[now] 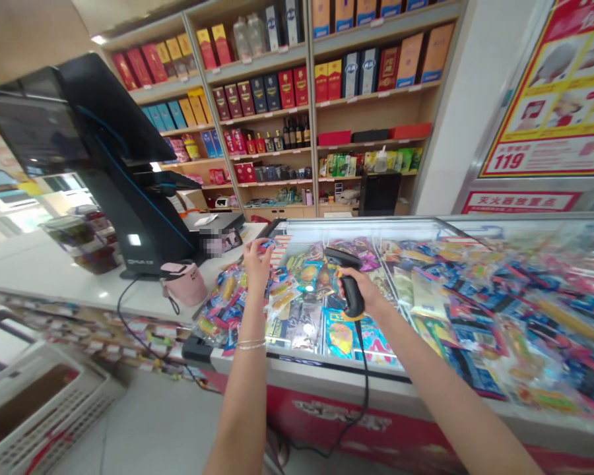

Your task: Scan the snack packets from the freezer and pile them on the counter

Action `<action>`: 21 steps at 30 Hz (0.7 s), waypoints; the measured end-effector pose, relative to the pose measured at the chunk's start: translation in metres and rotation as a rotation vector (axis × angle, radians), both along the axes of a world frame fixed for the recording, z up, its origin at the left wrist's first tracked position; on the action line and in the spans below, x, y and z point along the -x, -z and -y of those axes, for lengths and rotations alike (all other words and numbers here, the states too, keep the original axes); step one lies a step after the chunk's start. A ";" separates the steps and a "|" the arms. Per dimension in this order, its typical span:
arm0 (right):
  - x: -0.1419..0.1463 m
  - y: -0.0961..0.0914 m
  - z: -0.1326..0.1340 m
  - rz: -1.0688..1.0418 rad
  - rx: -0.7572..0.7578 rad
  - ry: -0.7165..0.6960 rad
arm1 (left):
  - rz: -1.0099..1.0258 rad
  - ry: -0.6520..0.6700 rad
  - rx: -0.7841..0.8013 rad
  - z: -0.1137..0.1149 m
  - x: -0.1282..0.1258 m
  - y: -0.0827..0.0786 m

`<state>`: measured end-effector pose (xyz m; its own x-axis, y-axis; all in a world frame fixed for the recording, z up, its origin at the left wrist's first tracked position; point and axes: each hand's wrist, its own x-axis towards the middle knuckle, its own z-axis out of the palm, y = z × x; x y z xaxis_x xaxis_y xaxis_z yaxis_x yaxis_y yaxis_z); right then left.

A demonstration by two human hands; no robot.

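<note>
My right hand (363,290) is wrapped round the grip of a black barcode scanner (347,277), held upright over the glass lid of a chest freezer (426,231); its cord hangs down the freezer front. My left hand (257,258) is closed in a pinch on a small red and blue packet (266,245) raised above the freezer's left end, just left of the scanner head. A thin bracelet circles my left wrist. Under the glass lie several colourful wrapped ice creams.
A black checkout terminal (129,198) with a dark screen stands on the white counter (39,270) at left, a pink pouch (185,280) beside it. Shelves of boxed goods and bottles (287,92) fill the back wall. A white plastic basket (34,409) sits bottom left.
</note>
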<state>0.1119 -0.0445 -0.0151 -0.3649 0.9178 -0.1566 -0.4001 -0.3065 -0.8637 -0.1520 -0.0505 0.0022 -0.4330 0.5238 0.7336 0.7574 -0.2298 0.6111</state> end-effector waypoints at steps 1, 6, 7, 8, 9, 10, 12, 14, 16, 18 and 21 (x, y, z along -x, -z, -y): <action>0.010 0.004 -0.001 -0.007 0.021 -0.013 | -0.004 -0.052 0.009 0.005 0.009 0.002; 0.055 0.029 -0.004 -0.048 0.116 -0.045 | -0.114 -0.310 0.185 0.021 0.025 0.017; 0.062 0.034 -0.003 -0.062 0.128 -0.038 | -0.141 -0.366 0.227 0.023 0.024 0.021; 0.069 0.038 -0.001 -0.077 0.143 -0.035 | -0.167 -0.429 0.255 0.025 0.022 0.025; 0.074 0.043 0.001 -0.090 0.160 -0.037 | -0.195 -0.496 0.267 0.026 0.020 0.029; 0.079 0.046 0.003 -0.098 0.176 -0.044 | -0.222 -0.562 0.267 0.027 0.017 0.033; 0.083 0.052 0.007 -0.103 0.185 -0.069 | -0.265 -0.659 0.261 0.027 0.015 0.040; 0.083 0.056 0.010 -0.104 0.157 -0.092 | -0.283 -0.681 0.272 0.026 0.015 0.046; 0.081 0.056 0.012 -0.112 0.124 -0.106 | -0.283 -0.632 0.311 0.024 0.017 0.052; 0.079 0.056 0.012 -0.125 0.113 -0.112 | -0.282 -0.571 0.364 0.023 0.019 0.055; 0.078 0.056 0.012 -0.127 0.106 -0.117 | -0.286 -0.538 0.405 0.022 0.020 0.058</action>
